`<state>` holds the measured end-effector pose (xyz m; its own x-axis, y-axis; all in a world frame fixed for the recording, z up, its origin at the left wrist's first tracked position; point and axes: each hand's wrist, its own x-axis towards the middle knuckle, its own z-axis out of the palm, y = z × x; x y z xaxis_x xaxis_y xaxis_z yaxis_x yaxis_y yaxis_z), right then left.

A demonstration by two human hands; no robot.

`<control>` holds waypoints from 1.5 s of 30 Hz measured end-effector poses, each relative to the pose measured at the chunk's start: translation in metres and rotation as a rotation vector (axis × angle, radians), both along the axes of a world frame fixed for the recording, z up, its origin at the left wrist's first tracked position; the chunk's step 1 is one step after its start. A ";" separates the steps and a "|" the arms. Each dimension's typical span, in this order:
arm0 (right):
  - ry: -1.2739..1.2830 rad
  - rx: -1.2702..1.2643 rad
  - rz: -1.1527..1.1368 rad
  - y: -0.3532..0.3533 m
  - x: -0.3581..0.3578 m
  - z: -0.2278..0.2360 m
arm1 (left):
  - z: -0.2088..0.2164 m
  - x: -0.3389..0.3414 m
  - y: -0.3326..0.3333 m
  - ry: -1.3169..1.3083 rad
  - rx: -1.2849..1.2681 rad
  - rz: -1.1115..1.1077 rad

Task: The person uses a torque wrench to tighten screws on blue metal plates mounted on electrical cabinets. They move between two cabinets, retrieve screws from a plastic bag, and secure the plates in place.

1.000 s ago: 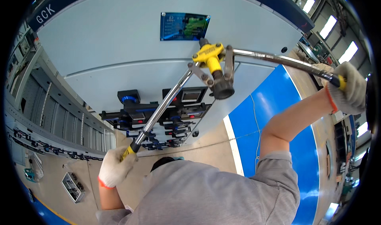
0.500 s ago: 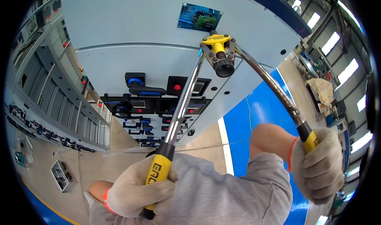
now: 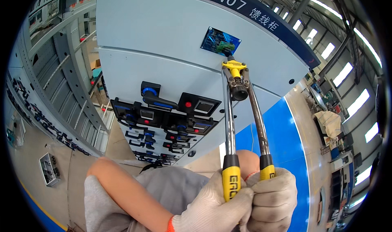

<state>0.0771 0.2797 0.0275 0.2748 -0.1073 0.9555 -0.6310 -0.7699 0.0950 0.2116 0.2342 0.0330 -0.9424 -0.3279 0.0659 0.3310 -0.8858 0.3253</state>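
Note:
A long-handled riveter [image 3: 236,70] with a yellow head, steel arms and yellow-and-black grips points away from me at the cabinet front. Its nose meets the lower right corner of a small blue-green plate [image 3: 221,41], and the head hides that corner. My left hand [image 3: 216,209], in a pale knit glove with an orange cuff, is closed around the left grip. Around the right grip, my right hand [image 3: 273,201] is closed in a matching, dirtier glove. Both hands are side by side at the lower right, with the arms nearly parallel.
The light grey cabinet [image 3: 159,19] carries black handle units [image 3: 157,101] with red buttons. An open metal frame [image 3: 67,76] stands at left, above a box of small parts [image 3: 49,170] on the floor. Blue flooring [image 3: 286,138] and cluttered workbenches [image 3: 330,123] lie at right.
The riveter's handles have swung from wide apart to close together. My left hand moved right and my right hand moved left. The view has shifted, showing more of the cabinet's top.

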 end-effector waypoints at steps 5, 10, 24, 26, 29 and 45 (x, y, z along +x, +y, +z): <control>-0.125 0.031 -0.099 0.007 0.002 -0.002 | 0.012 0.009 -0.021 0.169 0.076 -0.190; -0.014 -0.201 0.216 0.011 -0.078 0.008 | 0.000 0.075 -0.081 -0.286 -0.305 -0.122; -0.689 -0.148 1.339 -0.046 -0.360 0.011 | 0.031 0.095 -0.290 -0.363 -0.826 -0.379; -0.674 -0.206 1.297 -0.049 -0.368 0.010 | 0.042 0.093 -0.299 -0.413 -0.880 -0.447; -0.686 -0.180 1.370 -0.041 -0.357 0.010 | 0.033 0.091 -0.270 -0.321 -1.174 -0.266; 0.101 -0.142 0.277 0.030 -0.110 0.022 | -0.016 0.022 -0.045 -0.370 -0.615 -0.074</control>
<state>-0.0328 0.3093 0.0494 0.3686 0.1174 0.9221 -0.3811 -0.8857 0.2652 0.2340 0.1897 0.0168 -0.9570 -0.2685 -0.1098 0.0488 -0.5220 0.8515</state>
